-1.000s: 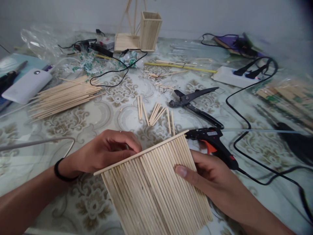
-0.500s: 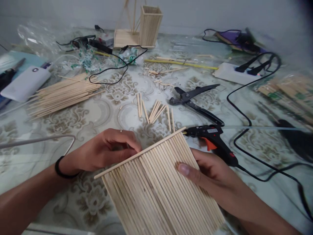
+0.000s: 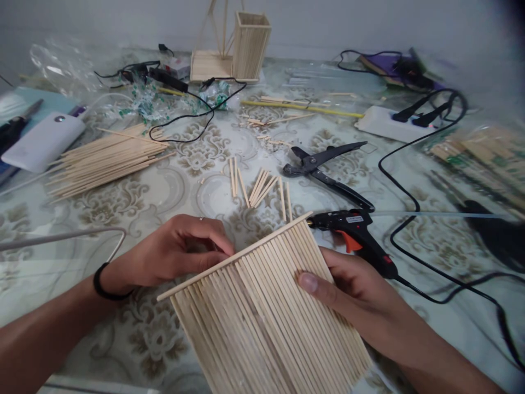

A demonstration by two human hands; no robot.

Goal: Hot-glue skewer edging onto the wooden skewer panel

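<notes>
A panel of thin wooden sticks (image 3: 262,312), laid side by side, is tilted in front of me. One longer stick (image 3: 233,256) runs crosswise along its far edge. My right hand (image 3: 348,295) grips the panel's right side, thumb on top and fingers underneath. At the far edge, my left hand (image 3: 184,251) is closed, its thumb and index finger meeting against the crosswise stick; their tips are partly hidden behind it. A black glue gun (image 3: 356,235) with an orange trigger lies just beyond the panel's right corner, its nozzle close to the stick's end.
Short cut sticks (image 3: 260,189) lie beyond the panel, beside black cutting pliers (image 3: 324,164). Long sticks (image 3: 110,158) and a white power bank (image 3: 45,139) are at left. A power strip (image 3: 394,125) with trailing cables sits at right. A stick-built box (image 3: 251,49) stands at the back.
Both hands and the panel stay almost where they were. The view has shifted very slightly.
</notes>
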